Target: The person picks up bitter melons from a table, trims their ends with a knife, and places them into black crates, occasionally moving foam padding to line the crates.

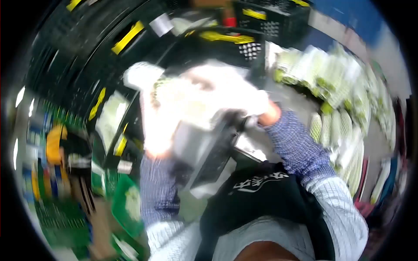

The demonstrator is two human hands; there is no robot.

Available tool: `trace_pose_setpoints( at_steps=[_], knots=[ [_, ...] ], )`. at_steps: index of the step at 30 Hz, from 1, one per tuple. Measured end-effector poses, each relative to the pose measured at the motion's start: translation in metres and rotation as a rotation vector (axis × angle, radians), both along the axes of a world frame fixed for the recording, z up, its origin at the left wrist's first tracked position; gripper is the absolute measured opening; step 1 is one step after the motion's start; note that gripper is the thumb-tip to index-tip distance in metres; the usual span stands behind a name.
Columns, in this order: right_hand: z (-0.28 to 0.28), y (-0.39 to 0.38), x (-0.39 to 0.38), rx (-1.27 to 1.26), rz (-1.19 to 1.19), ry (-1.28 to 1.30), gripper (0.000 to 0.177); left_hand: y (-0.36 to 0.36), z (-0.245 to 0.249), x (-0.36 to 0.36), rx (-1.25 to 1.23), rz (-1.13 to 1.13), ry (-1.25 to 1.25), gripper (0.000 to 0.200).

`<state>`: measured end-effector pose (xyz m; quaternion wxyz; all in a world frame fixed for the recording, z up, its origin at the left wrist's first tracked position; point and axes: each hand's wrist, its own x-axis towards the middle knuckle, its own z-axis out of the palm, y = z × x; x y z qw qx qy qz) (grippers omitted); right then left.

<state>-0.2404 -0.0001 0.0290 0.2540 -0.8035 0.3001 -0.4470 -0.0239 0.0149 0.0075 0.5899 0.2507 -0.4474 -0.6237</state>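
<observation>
Glare and motion blur wash out both of my hands above the work surface. My left hand (159, 126) reaches up beside a pale, overexposed bundle (196, 98), its fingers lost in the brightness. On the bundle's other side is my right hand (259, 106), bent inward at the wrist, with its fingers smeared white. I cannot tell how either hand grips the bundle. Below the hands sits a dark, box-edged device (217, 150) with a grey side. Checked blue sleeve covers (296, 143) wrap my forearms.
Pale green vegetables in white netting (322, 76) lie piled at right. Dark crates (174, 56) with yellow handles stand ahead and to the left, one holding pale leafy produce (112, 117). A green basket (126, 204) is at lower left. A person in yellow (54, 143) stands far left.
</observation>
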Motion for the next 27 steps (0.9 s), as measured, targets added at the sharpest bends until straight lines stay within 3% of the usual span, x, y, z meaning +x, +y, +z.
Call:
trace_pose_setpoints(
  at_steps=[1, 2, 3, 4, 5, 7, 8, 10, 12, 14, 16, 18, 20, 22, 24, 27],
  knots=[
    [-0.002, 0.007, 0.000, 0.138, 0.110, -0.098, 0.062, -0.003, 0.005, -0.003, 0.053, -0.136, 0.119, 0.064],
    [-0.019, -0.001, 0.009, 0.052, 0.185, -0.204, 0.071, 0.005, 0.021, -0.007, 0.227, -0.464, 0.479, 0.065],
    [-0.005, 0.013, -0.002, 0.275, 0.262, -0.183, 0.075, 0.011, 0.031, -0.017, 0.295, -0.412, 0.573, 0.087],
    [-0.004, 0.019, -0.003, 0.281, 0.273, -0.166, 0.076, 0.015, 0.025, -0.007, 0.173, -0.102, 0.150, 0.092],
    [-0.013, 0.024, -0.001, 0.331, 0.318, -0.328, 0.075, 0.025, 0.029, -0.028, 0.200, 0.154, 0.006, 0.095],
    [-0.030, 0.030, -0.011, 0.469, 0.451, -0.651, 0.072, 0.025, 0.022, -0.039, 0.120, 0.018, 0.023, 0.095],
    [-0.031, 0.037, -0.016, 0.570, 0.535, -0.814, 0.071, 0.037, 0.024, -0.045, 0.101, 0.110, -0.076, 0.093],
    [-0.009, 0.083, -0.069, 0.651, 0.549, -1.018, 0.067, 0.026, 0.018, -0.052, -0.269, -0.118, -0.299, 0.086],
    [-0.026, 0.096, -0.129, 0.511, 0.324, -0.960, 0.066, 0.023, 0.019, -0.053, -0.423, -0.068, -0.669, 0.075],
    [-0.038, 0.124, -0.198, 0.420, -0.027, -0.895, 0.072, 0.010, 0.014, -0.035, -0.409, -0.062, -0.786, 0.069],
    [-0.043, 0.163, -0.264, 0.389, -0.433, -0.762, 0.076, 0.020, 0.024, -0.046, -0.305, -0.046, -0.559, 0.046],
    [-0.044, 0.203, -0.322, 0.340, -0.846, -0.588, 0.076, 0.007, 0.020, -0.035, -0.245, 0.051, -0.658, 0.039],
    [-0.077, 0.234, -0.404, 0.379, -1.038, -0.520, 0.074, -0.006, 0.017, -0.029, -0.144, 0.128, -0.674, 0.036],
    [-0.091, 0.262, -0.457, 0.519, -1.215, -0.626, 0.068, -0.010, 0.022, -0.039, 0.041, 0.240, -0.647, 0.034],
    [-0.127, 0.279, -0.521, 0.512, -1.435, -0.622, 0.065, -0.009, 0.025, -0.055, -0.026, 0.307, -0.911, 0.031],
    [-0.186, 0.299, -0.611, 0.618, -1.664, -0.512, 0.066, -0.023, 0.017, -0.060, 0.046, 0.260, -1.008, 0.032]
  ],
)
